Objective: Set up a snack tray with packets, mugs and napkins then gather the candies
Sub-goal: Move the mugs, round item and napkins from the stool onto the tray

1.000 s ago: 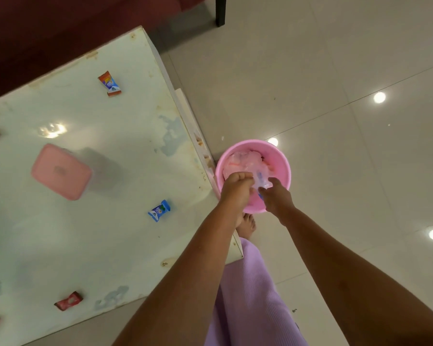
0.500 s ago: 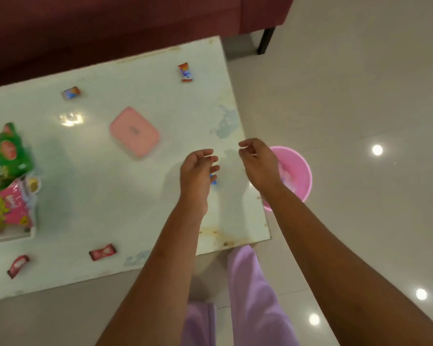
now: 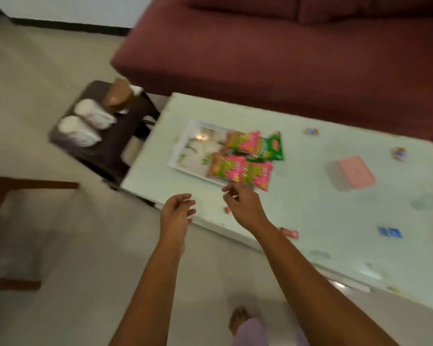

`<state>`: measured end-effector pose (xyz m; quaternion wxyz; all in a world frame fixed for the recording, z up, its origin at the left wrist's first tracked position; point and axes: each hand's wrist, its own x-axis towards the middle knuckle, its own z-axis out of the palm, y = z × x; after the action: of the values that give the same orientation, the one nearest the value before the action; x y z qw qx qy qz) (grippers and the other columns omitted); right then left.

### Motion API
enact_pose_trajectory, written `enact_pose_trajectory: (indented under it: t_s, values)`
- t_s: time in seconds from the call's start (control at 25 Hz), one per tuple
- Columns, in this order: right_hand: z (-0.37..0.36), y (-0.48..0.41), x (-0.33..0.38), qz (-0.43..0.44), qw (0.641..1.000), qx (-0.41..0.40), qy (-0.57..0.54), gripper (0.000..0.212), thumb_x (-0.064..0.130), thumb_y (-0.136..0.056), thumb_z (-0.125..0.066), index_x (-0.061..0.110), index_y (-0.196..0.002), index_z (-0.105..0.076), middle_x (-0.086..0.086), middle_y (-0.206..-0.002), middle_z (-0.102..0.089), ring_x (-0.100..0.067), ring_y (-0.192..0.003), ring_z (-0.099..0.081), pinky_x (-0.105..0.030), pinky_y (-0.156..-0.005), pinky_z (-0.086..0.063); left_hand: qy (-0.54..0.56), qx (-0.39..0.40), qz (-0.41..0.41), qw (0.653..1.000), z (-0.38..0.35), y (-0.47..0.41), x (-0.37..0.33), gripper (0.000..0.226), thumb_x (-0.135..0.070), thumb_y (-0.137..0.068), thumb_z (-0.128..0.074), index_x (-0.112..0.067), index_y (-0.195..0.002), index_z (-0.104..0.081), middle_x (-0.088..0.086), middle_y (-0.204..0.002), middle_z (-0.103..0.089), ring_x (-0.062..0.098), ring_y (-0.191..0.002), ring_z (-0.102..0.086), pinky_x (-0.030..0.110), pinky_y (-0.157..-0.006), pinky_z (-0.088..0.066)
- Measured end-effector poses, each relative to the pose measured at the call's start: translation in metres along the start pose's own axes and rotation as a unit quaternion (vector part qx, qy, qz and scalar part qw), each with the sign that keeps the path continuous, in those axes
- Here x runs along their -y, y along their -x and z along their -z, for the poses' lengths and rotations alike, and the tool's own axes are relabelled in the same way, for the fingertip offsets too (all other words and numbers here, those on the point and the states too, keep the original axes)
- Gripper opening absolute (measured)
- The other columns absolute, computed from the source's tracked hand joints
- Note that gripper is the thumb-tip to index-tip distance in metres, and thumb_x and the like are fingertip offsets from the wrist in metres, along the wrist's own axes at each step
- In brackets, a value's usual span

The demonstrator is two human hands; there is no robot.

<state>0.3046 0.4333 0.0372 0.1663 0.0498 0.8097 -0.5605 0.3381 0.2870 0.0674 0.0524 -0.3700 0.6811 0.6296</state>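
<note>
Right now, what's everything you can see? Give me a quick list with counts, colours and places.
table: 1, pale green, centre right
tray: 1, white, table's left end
packets: 4, three pink, one green, on the tray's right side
candies: 5 seen, two red by the near edge, one blue near right, two mixed colours at the far side
box: 1, pink lid, table right
stool: 1, dark, left of table
mugs: 2, white, on stool
brown thing: 1, on stool, too blurred to name
sofa: 1, maroon, behind table
left hand: empty, off the table's near edge
right hand: empty, over the near edge
</note>
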Motion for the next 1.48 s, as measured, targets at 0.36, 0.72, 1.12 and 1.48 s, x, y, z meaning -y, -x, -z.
enact_pose_trajectory:
  t_s: [0.36, 0.72, 1.12, 1.48]
  values:
    - [-0.093, -0.053, 0.135, 0.074, 0.985, 0.120, 0.101, 0.017, 0.015, -0.090, -0.053, 0.015, -0.104, -0.063, -0.001, -0.094, -0.061, -0.015, -0.081, -0.056, -0.018, -0.062, -0.041, 0.060, -0.057, 0.036, 0.996, 0.128, -0.027, -0.078, 0.012, -0.010, -0.089, -0.052, -0.015, -0.095, -0.062, 0.001, -0.090, -0.065, 0.016, -0.077, -0.059, 0.029, -0.070, -0.043]
    - [-0.160, -0.158, 0.233, 0.125, 0.944, 0.196, 0.235, 0.020, 0.018, -0.091, -0.053, 0.013, -0.109, -0.061, -0.007, -0.106, -0.065, -0.019, -0.093, -0.058, -0.028, -0.079, -0.048, 0.103, -0.120, 0.038, 0.987, 0.155, -0.103, -0.154, 0.011, -0.011, -0.091, -0.052, -0.019, -0.090, -0.060, -0.001, -0.091, -0.063, 0.015, -0.077, -0.059, 0.026, -0.068, -0.045]
    - [-0.281, -0.285, 0.271, 0.067, 0.917, 0.212, 0.332, 0.023, 0.015, -0.092, -0.055, 0.015, -0.115, -0.057, -0.008, -0.119, -0.061, -0.023, -0.108, -0.058, -0.029, -0.083, -0.049, 0.091, -0.200, 0.099, 0.971, 0.251, -0.272, -0.151, 0.020, -0.014, -0.088, -0.058, -0.015, -0.108, -0.057, 0.007, -0.117, -0.061, 0.018, -0.096, -0.055, 0.032, -0.083, -0.048]
    - [-0.396, -0.410, 0.307, 0.133, 0.824, 0.174, 0.523, 0.068, 0.016, -0.083, -0.065, 0.024, -0.141, -0.032, -0.011, -0.141, -0.040, -0.036, -0.126, -0.042, -0.049, -0.097, -0.046, -0.225, -0.133, -0.010, 0.965, 0.307, -0.427, -0.168, 0.076, -0.032, -0.073, -0.077, -0.016, -0.134, -0.036, 0.011, -0.137, -0.040, 0.028, -0.126, -0.039, 0.040, -0.102, -0.040]
